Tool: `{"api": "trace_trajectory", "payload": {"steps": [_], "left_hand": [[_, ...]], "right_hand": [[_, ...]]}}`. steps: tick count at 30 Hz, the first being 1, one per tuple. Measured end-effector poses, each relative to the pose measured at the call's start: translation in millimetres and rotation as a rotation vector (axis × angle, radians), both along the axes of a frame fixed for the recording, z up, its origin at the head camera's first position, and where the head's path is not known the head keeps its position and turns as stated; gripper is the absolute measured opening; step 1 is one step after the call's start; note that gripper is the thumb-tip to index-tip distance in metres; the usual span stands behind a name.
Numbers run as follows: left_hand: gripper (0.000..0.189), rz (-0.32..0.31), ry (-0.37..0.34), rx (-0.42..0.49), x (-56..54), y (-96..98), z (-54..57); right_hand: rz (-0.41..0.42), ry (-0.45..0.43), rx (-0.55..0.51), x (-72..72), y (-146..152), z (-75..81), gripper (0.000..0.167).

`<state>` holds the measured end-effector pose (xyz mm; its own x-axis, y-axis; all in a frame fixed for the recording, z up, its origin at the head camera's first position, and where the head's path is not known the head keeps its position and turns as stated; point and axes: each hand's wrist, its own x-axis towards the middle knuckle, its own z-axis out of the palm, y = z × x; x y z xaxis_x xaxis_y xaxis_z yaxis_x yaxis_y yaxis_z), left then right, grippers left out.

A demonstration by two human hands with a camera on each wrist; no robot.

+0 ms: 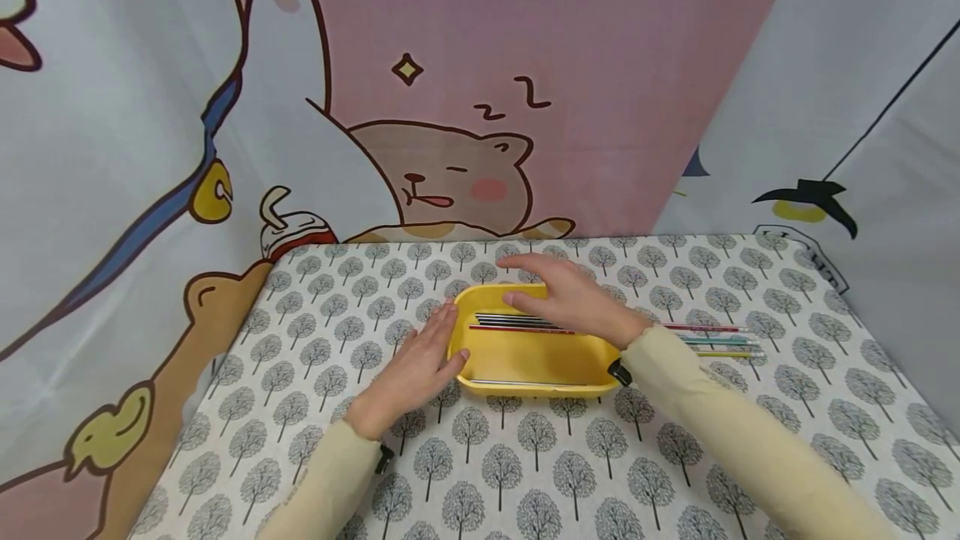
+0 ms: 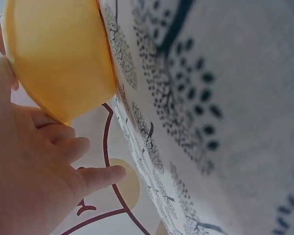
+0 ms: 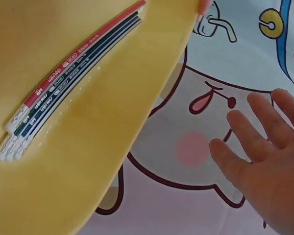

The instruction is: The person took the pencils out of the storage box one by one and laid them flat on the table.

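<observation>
A yellow plastic tray stands on the patterned cloth. My left hand holds its left end; the thumb lies over the rim and the fingers along the outside, which the left wrist view also shows. Above the tray's far right side is my right hand, fingers spread and thumb apart, with nothing in it. Inside the tray, a red pencil lies beside several dark pencils, their white eraser ends together. Along the near wall lies another thin pencil, its colour hard to tell.
Right of the tray, partly behind my right forearm, a red pencil, a teal pencil and a yellow pencil lie on the tree-print tablecloth. A cartoon-printed curtain rises behind the table.
</observation>
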<state>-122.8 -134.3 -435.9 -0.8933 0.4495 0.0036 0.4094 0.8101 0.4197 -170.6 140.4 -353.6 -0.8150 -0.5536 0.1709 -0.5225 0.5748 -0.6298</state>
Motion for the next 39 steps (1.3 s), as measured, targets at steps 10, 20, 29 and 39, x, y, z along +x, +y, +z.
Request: {"api": "trace_trajectory", "payload": {"steps": [10, 20, 29, 39], "left_hand": [[0.073, -0.001, 0.007, 0.013, -0.4, 0.0, -1.4], [0.075, 0.002, 0.013, 0.019, 0.0, 0.6, -2.5], [0.074, 0.005, 0.018, 0.023, 0.3, 0.6, -3.6], [0.073, 0.001, 0.013, 0.018, -0.4, 0.9, -1.8]], "right_hand": [[0.011, -0.047, 0.041, -13.0, -14.8, -6.3, 0.052], [0.065, -0.115, 0.089, -24.9, -20.2, -23.9, 0.049], [0.127, -0.163, 0.117, -30.0, -22.5, -40.0, 0.051], [0.140, -0.209, 0.151, -27.6, -28.3, -53.4, 0.052]]}}
